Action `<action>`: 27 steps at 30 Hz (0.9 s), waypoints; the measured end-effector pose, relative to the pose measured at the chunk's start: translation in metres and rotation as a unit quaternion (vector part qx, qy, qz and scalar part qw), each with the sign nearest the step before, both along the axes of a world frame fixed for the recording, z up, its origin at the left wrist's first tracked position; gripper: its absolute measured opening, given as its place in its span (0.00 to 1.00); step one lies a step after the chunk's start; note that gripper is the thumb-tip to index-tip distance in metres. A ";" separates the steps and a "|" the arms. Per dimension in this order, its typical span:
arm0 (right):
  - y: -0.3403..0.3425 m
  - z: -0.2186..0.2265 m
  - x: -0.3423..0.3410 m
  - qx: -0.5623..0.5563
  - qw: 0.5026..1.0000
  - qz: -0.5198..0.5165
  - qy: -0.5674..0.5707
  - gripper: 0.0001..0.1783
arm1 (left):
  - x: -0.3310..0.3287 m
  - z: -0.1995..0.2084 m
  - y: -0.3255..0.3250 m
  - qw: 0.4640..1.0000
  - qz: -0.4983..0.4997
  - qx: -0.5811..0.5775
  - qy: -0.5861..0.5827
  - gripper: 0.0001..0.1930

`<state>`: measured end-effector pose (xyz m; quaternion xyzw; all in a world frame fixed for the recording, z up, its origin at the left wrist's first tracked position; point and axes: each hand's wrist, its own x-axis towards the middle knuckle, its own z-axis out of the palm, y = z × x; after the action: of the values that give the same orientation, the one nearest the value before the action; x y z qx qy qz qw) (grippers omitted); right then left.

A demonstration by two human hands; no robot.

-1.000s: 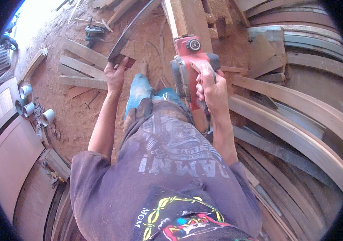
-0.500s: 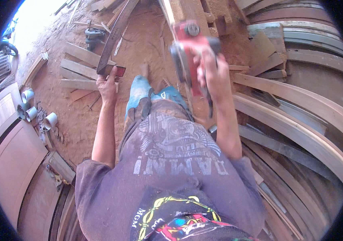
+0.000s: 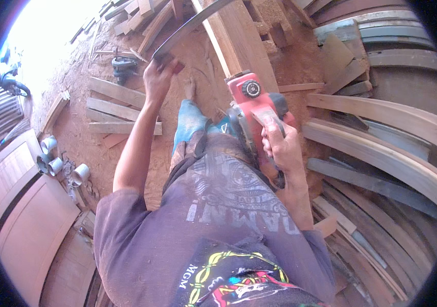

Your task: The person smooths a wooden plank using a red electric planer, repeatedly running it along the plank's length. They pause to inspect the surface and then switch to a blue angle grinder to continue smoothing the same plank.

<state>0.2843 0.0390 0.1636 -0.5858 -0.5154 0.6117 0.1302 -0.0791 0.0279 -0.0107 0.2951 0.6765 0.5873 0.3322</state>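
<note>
Right hand [image 3: 282,140]: fingers wrapped on the handle of the red planer [image 3: 251,94], which is over the near stretch of the beam [image 3: 238,43], close beside the trousers [image 3: 192,120]; contact with the wood cannot be told. Judged risk: a one-handed grip could let the planer tip or skid, gouging the beam or catching cloth. Left hand [image 3: 158,79], slightly blurred, has fingers closed on the square [image 3: 190,29], whose long blade overlaps the beam's far part in view and might knock it if swung carelessly.
</note>
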 end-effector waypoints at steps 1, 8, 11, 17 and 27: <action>0.000 0.000 -0.002 0.001 1.000 -0.006 0.010 0.24 | -0.007 0.001 0.024 0.999 -0.032 -0.003 0.029 0.18; 0.000 0.009 -0.010 0.008 1.000 -0.009 0.007 0.23 | -0.013 -0.002 0.136 0.980 -0.106 -0.030 0.166 0.19; -0.008 0.012 -0.006 0.012 1.000 -0.014 -0.009 0.23 | -0.009 0.002 0.134 0.976 -0.137 -0.054 0.161 0.20; 0.002 0.018 -0.016 0.034 0.999 -0.013 -0.007 0.24 | -0.002 0.001 0.135 0.974 -0.140 -0.030 0.178 0.18; 0.048 0.033 -0.072 0.012 0.999 -0.011 0.040 0.24 | -0.026 0.006 0.057 0.998 -0.048 0.005 -0.039 0.16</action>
<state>0.2126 0.0874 0.1967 -0.5644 -0.5111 0.6270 0.1646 -0.1053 0.0846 -0.0045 0.3060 0.6448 0.5853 0.3846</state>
